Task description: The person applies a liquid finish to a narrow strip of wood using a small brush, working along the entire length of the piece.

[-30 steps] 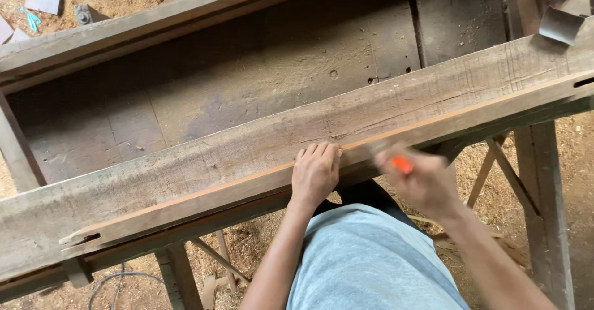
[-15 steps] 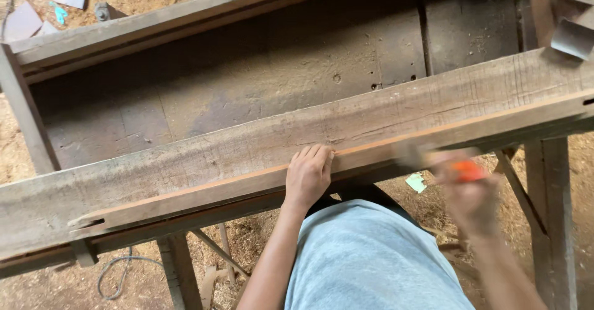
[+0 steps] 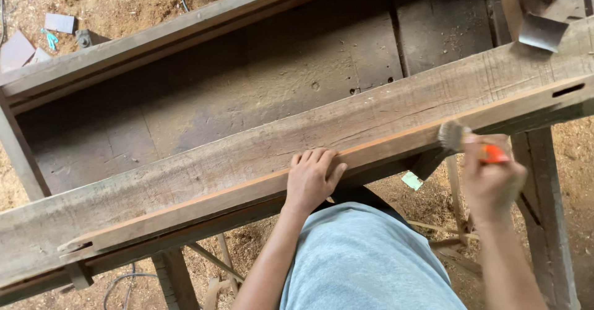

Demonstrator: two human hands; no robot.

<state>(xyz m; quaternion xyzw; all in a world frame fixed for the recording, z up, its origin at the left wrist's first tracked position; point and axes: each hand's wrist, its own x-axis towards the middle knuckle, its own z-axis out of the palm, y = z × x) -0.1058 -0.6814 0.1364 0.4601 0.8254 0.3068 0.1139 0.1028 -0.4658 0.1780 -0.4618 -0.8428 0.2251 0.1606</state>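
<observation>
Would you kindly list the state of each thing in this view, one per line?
Left hand: flat, palm down on the beam.
Right hand: closed around the brush handle.
Brush: bristles touching the beam's near edge.
Wooden beam: lying across the workbench, slotted near both ends.
Workbench: dusty, dark.

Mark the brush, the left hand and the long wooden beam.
brush (image 3: 453,135), head view, on the bristle head.
left hand (image 3: 312,180), head view, on the back of the hand.
long wooden beam (image 3: 204,171), head view, on its bare top face.
</observation>
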